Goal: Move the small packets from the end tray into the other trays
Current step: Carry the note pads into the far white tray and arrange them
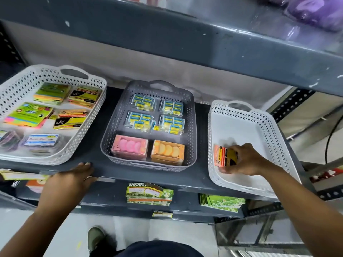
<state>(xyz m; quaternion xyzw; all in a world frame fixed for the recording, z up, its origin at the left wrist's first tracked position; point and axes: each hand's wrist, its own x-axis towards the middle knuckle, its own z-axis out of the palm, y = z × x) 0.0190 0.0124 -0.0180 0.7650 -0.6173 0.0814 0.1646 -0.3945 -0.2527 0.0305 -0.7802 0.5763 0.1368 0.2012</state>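
Note:
Three perforated trays stand on a dark shelf. The white end tray [239, 127] at the right holds one small orange and yellow packet [221, 155] near its front left corner. My right hand [245, 160] is inside that tray, fingers closed around the packet. The grey middle tray [148, 89] carries several blue and yellow eraser packs and two boxes, pink and orange. The white left tray [87, 125] is filled with sticky-note packets and small cases. My left hand [74, 178] rests flat on the shelf's front edge between the left and middle trays, holding nothing.
A grey metal shelf [185, 43] overhangs the trays close above. On the lower shelf lie green card stacks [149, 193] and more packets [221, 202]. My shoe [95, 238] is on the pale floor below. A slotted upright post [293, 102] stands at the right.

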